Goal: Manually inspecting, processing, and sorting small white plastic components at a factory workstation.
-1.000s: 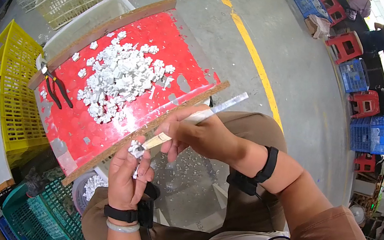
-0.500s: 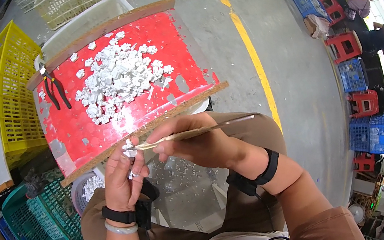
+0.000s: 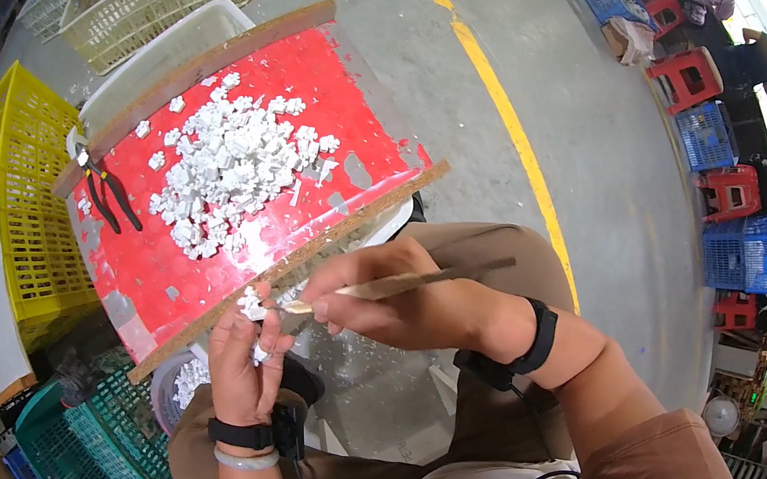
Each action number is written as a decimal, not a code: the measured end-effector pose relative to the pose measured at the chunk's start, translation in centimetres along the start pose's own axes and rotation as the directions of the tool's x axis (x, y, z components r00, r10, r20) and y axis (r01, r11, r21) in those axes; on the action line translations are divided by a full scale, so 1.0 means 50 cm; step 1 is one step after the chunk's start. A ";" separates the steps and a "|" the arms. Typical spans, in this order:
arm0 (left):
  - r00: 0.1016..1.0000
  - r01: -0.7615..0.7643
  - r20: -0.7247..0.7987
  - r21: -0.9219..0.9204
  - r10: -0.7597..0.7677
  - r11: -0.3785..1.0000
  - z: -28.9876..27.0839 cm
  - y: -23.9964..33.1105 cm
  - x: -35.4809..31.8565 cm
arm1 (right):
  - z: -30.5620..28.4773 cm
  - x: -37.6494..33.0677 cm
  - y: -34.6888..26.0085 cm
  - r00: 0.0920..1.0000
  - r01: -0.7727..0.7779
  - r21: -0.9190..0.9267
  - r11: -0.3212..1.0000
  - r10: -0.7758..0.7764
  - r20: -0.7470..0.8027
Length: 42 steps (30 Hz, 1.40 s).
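One small, white, knobbly piece [image 3: 252,303] is being worked on, with many more lying loose on the red, wood-edged tabletop [image 3: 354,82].
We pinch it in the fingertips of our left hand [image 3: 244,374], a second white piece [image 3: 260,355] lower among the fingers; our right hand [image 3: 395,292] closes around a long, thin, flat tool [image 3: 475,271], its tip beside the first piece. A large white heap [image 3: 236,149] seems left to do; a round, greyish tub [image 3: 163,385] below holds white pieces, finished or not we cannot tell.
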<state>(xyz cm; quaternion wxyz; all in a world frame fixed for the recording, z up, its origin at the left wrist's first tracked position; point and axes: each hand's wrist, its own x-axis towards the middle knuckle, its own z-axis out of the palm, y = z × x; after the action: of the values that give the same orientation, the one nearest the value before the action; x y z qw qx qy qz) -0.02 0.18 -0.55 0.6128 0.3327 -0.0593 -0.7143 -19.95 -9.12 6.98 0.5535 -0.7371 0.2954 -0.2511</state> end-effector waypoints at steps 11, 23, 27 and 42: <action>0.994 0.029 -0.103 0.081 -0.021 0.996 0.023 0.000 -0.005 | 0.015 -0.001 0.016 0.995 0.092 -0.021 0.996 -0.093 -0.034; 1.000 0.023 0.010 0.057 -0.024 0.998 0.008 0.002 -0.002 | 0.006 0.007 -0.006 0.999 0.032 0.082 0.996 -0.033 0.013; 1.000 0.023 0.008 0.043 -0.023 0.999 0.023 0.002 -0.002 | -0.020 0.011 0.031 0.982 0.109 0.171 0.979 -0.080 -0.172; 0.996 -0.013 -0.081 0.220 0.032 0.975 0.039 -0.009 0.001 | 0.062 0.042 0.066 0.985 -0.169 0.142 0.975 0.164 0.044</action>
<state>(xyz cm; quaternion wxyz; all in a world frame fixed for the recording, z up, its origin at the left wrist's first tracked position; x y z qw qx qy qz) -1.48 -0.41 0.71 0.5823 0.4276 -0.1158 -0.6817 -16.81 -9.25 3.08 0.6295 -0.6713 0.3282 -0.2129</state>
